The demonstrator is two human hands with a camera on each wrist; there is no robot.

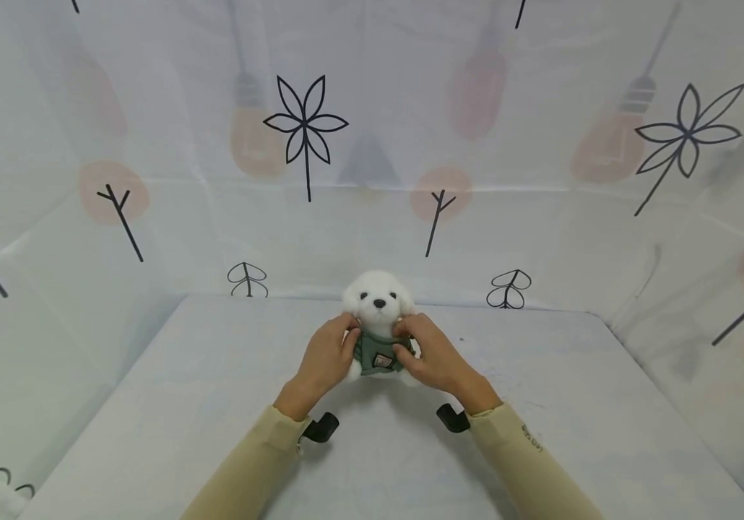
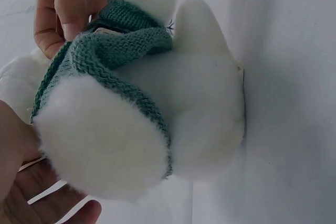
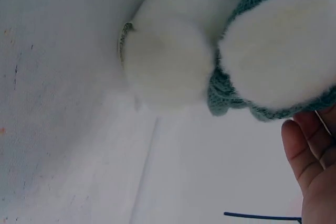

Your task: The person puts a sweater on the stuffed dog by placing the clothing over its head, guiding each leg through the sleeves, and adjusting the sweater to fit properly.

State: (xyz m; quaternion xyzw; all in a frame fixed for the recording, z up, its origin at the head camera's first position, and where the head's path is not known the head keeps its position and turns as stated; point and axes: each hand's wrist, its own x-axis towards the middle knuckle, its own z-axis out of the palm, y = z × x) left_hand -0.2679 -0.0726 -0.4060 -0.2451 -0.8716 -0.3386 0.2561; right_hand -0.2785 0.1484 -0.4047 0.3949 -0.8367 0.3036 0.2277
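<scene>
A white plush dog with dark eyes and a black nose sits upright on the white surface, facing the head camera. It wears a green knitted sweater with a small patch on its front. The person's left hand holds the sweater near the neck on the image's left side, and the right hand pinches it on the other side. In the left wrist view, a white foreleg pokes out of the knit. Part of the right hand shows beside the sweater in the right wrist view; its thumb is out of frame.
A white cloth-covered table lies under the toy. Behind and beside it hangs a pale curtain printed with black plant outlines and faded bulbs. Black camera mounts stick out from both beige sleeves.
</scene>
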